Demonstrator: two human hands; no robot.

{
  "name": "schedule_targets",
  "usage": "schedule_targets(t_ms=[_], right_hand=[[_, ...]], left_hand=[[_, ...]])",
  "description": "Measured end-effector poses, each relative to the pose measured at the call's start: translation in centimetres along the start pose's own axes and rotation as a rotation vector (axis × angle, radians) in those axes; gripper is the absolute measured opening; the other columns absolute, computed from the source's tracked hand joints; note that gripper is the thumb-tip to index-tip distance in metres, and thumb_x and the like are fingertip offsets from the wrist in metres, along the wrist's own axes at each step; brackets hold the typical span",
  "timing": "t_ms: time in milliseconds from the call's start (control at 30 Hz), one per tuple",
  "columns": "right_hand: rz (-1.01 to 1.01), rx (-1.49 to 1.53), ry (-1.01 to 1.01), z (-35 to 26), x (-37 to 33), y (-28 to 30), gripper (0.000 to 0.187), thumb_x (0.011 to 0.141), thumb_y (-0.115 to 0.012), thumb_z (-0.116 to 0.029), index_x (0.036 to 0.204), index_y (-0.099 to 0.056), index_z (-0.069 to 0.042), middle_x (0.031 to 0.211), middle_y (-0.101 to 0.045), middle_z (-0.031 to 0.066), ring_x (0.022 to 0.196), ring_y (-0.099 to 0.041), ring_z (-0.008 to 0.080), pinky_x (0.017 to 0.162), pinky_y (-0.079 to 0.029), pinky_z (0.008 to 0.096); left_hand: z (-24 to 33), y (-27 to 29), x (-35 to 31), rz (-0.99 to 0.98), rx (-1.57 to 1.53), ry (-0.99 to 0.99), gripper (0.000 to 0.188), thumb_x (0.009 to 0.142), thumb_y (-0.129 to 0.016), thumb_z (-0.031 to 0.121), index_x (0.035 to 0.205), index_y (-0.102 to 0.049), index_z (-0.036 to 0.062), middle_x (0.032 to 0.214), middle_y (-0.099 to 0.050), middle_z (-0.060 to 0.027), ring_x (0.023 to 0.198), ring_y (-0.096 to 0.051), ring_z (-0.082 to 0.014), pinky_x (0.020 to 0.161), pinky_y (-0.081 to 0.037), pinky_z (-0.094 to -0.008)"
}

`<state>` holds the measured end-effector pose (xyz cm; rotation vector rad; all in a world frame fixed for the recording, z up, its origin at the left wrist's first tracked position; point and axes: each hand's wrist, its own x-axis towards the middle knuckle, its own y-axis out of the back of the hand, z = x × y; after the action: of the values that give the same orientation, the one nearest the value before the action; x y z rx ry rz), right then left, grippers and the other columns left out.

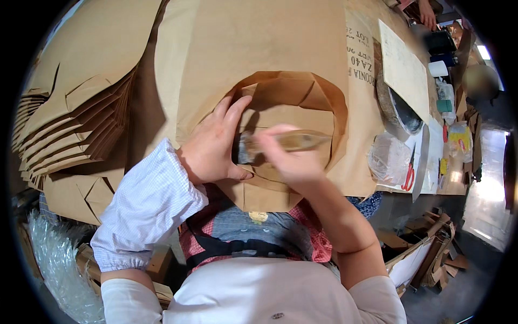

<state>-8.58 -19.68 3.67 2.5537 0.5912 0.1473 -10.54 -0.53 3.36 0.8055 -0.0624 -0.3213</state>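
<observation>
The folded brown paper bag [286, 108] lies flat on the table right in front of me, its bottom flaps opened out into a rough hexagon, and my left hand [216, 143] presses down on its left side, fingers spread flat and thumb tucked toward the middle. My right hand [288, 156] is clenched around the handle of a brush [286, 141] (the handle looks pale and blurred), whose dark bristles sit just beside my left thumb, touching the paper between my two hands. Beyond both hands, a large brown paper sheet [253, 43] lies under the bag and runs away from me. Well off to the left of my left hand a fanned stack of folded bags [75, 124] is piled in overlapping steps. To the right of my right hand sit a crumpled clear plastic bag [388, 159], red-handled scissors [408, 173] and a round metal dish [402, 110], near the table's edge
</observation>
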Motion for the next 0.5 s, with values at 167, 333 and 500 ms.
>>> schedule_targets(t_ms=[167,333,500], right_hand=[[0.263,-0.139,-0.031,1.2,0.2,7.4,0.007,0.083,-0.06,-0.002,0.087,-0.066,-0.002,0.069,-0.061,0.0051,0.067,-0.061,0.0125,0.063,-0.048,0.0247],[0.076,-0.272,-0.006,2.3,-2.5,8.5,0.005,0.081,-0.061,-0.005,0.082,-0.066,-0.003,0.066,-0.061,0.0071,0.06,-0.059,0.0152,0.059,-0.047,0.0257],[0.124,0.014,0.113,-1.5,-2.3,12.1,0.009,0.078,-0.067,-0.004,0.087,-0.068,-0.003,0.07,-0.063,0.0079,0.059,-0.059,0.0154,0.056,-0.047,0.0279]], left_hand=[[-0.5,0.0,0.0,0.087,-0.013,-0.06,0.106,0.051,-0.088,0.022,0.136,-0.029,-0.0015,0.132,-0.037,-0.0255,0.122,-0.042,-0.0427,0.102,-0.038,-0.042],[-0.9,-0.2,0.1,0.052,0.031,-0.068,0.099,0.054,-0.087,0.023,0.131,-0.031,-0.0072,0.128,-0.043,-0.0251,0.121,-0.044,-0.0405,0.102,-0.039,-0.0392],[-0.9,0.7,-0.6,-0.098,0.218,-0.015,0.057,0.056,-0.081,0.028,0.092,-0.058,-0.0093,0.116,-0.055,-0.0297,0.112,-0.053,-0.0417,0.096,-0.044,-0.0406]])
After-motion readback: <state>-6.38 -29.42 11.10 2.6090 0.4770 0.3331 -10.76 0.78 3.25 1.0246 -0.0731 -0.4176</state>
